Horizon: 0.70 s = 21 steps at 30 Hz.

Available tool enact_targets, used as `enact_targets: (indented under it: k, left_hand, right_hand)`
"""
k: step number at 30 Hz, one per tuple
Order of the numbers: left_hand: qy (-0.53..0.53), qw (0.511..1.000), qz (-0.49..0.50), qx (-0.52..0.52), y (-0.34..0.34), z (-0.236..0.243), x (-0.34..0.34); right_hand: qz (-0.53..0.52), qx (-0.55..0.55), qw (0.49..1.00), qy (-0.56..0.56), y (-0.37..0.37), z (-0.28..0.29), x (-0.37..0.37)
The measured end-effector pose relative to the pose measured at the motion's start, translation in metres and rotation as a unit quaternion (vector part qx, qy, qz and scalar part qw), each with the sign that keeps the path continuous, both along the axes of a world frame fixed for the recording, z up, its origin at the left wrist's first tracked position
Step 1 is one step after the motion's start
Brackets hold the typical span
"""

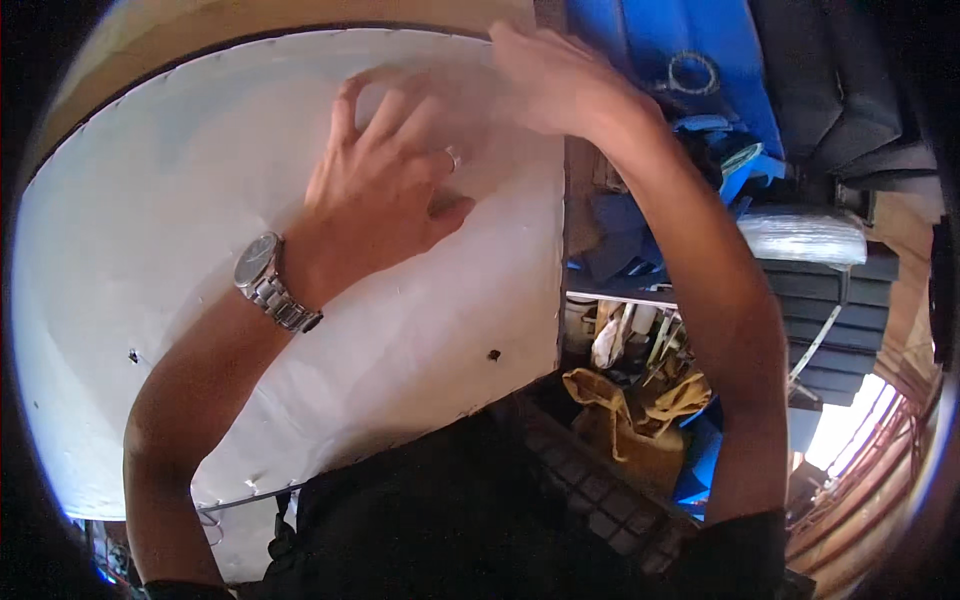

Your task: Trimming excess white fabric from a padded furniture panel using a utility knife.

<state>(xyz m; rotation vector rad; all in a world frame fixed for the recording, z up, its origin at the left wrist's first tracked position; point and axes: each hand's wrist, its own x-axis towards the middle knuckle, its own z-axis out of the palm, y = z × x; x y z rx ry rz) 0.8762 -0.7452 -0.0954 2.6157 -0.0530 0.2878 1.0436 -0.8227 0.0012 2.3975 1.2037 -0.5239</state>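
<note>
A large white panel (400, 330) with a curved far edge and small marks along its rim lies in front of me. My left hand (385, 180) is over its upper middle, fingers apart and bent, holding nothing I can see. A metal wristwatch (262, 265) is on that wrist and a ring (453, 158) on one finger. Near the panel's upper right corner is my right hand (560, 85), its fingers smeared by motion. Whether it touches the surface I cannot tell. Two small dark holes show in the panel, one being the right hole (494, 355).
At the right, a blue sheet (640, 35) bears a ring-shaped roll (692, 73). Below are a clear-wrapped roll (800, 237), a brown bag (625, 430) beside assorted tools, and a dark crate (590, 490). A brown surface (200, 40) borders the panel's far edge.
</note>
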Motion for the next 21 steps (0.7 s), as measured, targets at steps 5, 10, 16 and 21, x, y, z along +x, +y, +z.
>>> enact_targets:
  k: [5, 10, 16, 21]
  left_hand:
    - [-0.023, 1.000, 0.002, -0.020, 0.001, 0.001, -0.001]
    - [-0.002, 1.000, 0.001, -0.023, 0.001, 0.006, 0.003]
    - [-0.089, 0.992, 0.022, -0.085, 0.005, -0.005, 0.006]
    - [-0.094, 0.990, 0.039, -0.099, 0.006, -0.008, 0.008]
  right_hand:
    - [-0.061, 0.031, 0.996, 0.049, -0.021, -0.010, 0.007]
    - [-0.096, 0.159, 0.982, 0.024, -0.045, -0.030, 0.006]
    - [-0.298, 0.248, 0.917, 0.089, -0.071, -0.054, -0.011]
    - [-0.349, 0.354, 0.861, 0.110, -0.072, -0.069, -0.039]
